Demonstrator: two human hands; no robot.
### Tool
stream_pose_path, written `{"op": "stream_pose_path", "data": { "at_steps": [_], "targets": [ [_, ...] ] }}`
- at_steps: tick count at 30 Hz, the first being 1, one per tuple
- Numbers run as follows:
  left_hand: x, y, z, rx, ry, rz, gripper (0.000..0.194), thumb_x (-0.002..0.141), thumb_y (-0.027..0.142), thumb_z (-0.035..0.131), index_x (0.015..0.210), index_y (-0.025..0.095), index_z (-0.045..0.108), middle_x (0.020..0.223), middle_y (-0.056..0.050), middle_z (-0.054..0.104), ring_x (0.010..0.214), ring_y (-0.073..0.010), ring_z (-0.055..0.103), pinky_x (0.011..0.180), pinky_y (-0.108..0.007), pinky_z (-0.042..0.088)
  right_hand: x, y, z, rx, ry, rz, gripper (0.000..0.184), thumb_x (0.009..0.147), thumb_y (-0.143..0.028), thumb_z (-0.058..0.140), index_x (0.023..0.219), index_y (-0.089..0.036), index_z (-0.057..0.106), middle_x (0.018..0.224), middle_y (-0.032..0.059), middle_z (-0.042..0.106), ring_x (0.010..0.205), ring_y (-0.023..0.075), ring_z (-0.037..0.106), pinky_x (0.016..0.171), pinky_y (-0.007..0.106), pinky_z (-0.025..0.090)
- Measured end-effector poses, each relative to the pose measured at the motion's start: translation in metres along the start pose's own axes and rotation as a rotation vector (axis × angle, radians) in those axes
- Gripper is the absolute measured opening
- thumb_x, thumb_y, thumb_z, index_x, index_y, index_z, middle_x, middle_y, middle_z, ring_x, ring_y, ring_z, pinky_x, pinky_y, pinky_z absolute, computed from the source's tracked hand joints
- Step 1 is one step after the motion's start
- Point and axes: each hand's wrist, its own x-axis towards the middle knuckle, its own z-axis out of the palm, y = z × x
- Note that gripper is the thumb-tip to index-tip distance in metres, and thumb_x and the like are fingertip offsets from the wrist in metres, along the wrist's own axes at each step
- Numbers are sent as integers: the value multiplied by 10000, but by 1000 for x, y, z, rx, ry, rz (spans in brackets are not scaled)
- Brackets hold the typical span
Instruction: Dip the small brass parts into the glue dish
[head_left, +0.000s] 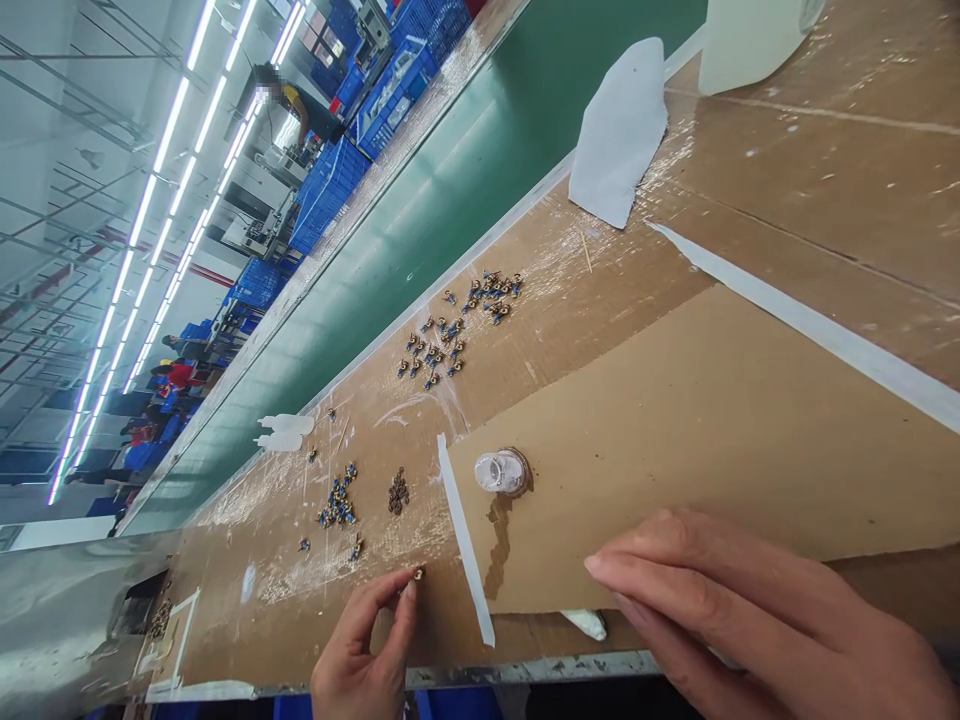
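Pinching the small part [418, 574] between finger and thumb, your left hand [365, 645] holds it left of the white tape strip [464, 540]; your right hand [742, 610], fingers drawn together (whether around anything cannot be told), is over the brown sheet [675, 420].

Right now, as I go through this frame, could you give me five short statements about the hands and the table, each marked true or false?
1. The left hand pinches a small part at its fingertips. True.
2. The right hand grips the clear container. False: the clear container stands on the brown sheet, apart from the right hand.
3. A dark streak marks the brown sheet near the container. True.
4. All the blue-and-gold pieces sit in one pile. False: the blue-and-gold pieces lie in separate groups, with a few strays.
5. The pale roll is cut off by the picture's top edge. True.
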Motion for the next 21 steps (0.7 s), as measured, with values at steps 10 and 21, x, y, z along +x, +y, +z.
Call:
{"op": "stream_pose_path", "data": {
  "at_steps": [10, 21],
  "targets": [
    [3, -7, -1, 71, -65, -23, 300, 691, 443, 715, 893, 221, 736, 978, -12, 675, 939, -123, 625, 850, -116, 442, 2, -1, 2, -14, 35, -17, 275, 832, -11, 523, 1050, -150, 618, 937, 18, 592, 867, 65, 561, 886, 137, 430],
    [-6, 22, 13, 32, 102, 343, 133, 776, 319, 660, 888, 267, 710, 908, 38, 666, 866, -86, 613, 884, -144, 401, 1, 3, -2, -101, 33, -94, 256, 858, -61, 525, 1088, -149, 592, 977, 20, 598, 908, 57, 568, 965, 145, 383]
  ]
}}
